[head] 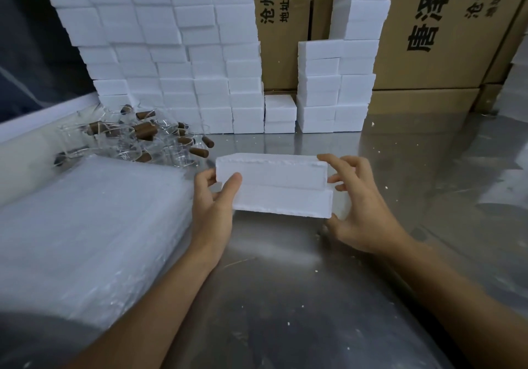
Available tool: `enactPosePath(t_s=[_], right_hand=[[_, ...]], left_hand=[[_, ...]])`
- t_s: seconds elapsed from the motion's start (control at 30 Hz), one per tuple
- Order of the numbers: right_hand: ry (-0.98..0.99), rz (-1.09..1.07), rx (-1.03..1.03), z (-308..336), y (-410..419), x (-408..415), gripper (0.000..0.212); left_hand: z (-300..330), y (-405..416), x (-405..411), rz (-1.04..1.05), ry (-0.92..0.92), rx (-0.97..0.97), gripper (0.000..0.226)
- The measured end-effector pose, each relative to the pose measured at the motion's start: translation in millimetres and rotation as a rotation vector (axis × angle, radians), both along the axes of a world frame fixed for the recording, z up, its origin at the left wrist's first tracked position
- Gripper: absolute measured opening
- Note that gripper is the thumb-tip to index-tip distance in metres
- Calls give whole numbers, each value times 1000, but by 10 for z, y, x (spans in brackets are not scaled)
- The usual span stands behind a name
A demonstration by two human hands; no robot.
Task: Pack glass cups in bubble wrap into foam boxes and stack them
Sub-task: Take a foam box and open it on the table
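foam box (274, 187) gripped endwise between left hand (213, 197) and right hand (361, 206), glass cups (143, 140) and bubble wrap (94, 220) leftward

The foam box (274, 186) is showing plain white, with no pattern, as are the stacked foam boxes (171, 54) behind it. The glass cups (134, 140) are appearing clear, their handles (145, 128) showing brown. The bubble wrap stack (94, 226) is looking milky and translucent. The desk (285, 297) is gleaming silver-grey, speckled with white crumbs. The cardboard cartons (445, 40) are showing tan, printed with black characters.
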State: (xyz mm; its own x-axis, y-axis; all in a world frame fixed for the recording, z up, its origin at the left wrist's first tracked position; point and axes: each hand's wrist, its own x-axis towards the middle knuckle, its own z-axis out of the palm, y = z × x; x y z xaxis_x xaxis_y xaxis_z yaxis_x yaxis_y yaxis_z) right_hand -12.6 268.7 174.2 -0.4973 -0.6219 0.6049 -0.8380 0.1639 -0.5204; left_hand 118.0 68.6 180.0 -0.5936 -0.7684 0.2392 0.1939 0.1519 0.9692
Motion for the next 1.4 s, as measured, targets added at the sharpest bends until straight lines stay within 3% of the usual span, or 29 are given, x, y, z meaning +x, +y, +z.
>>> enactPosePath(t_s=[0.1,0.3,0.5,0.63,0.8,1.0,1.1,1.27,1.4], right_hand=[[3,-50,-1,11,-8,12,88],[-158,-39,229,-11,58,-1,107],[-350,-36,212,43,59,44,138],[-544,-73,45,67,28,76,110],[-639,-155,-26,-11,-52,94,84],[-570,-287,63,-18,-142,58,60],[-604,-298,27,-6,-199,65,49],[-624,-291,28,-9,-281,90,33],[-601,-287,68,18,-313,103,33]], left_hand=[[-23,-22,-7,62,-45,-38,30],[-73,-62,0,117,-66,-108,19],[-73,-64,35,-91,-105,-86,43],[-52,-86,48,-237,-152,-73,60],[-21,-80,47,-213,-324,-166,48],[9,-152,50,-64,-501,-310,32],[2,-197,54,-38,-505,-345,46],[15,-305,58,-39,-495,-364,37],[-5,-356,56,-39,-478,-374,32]])
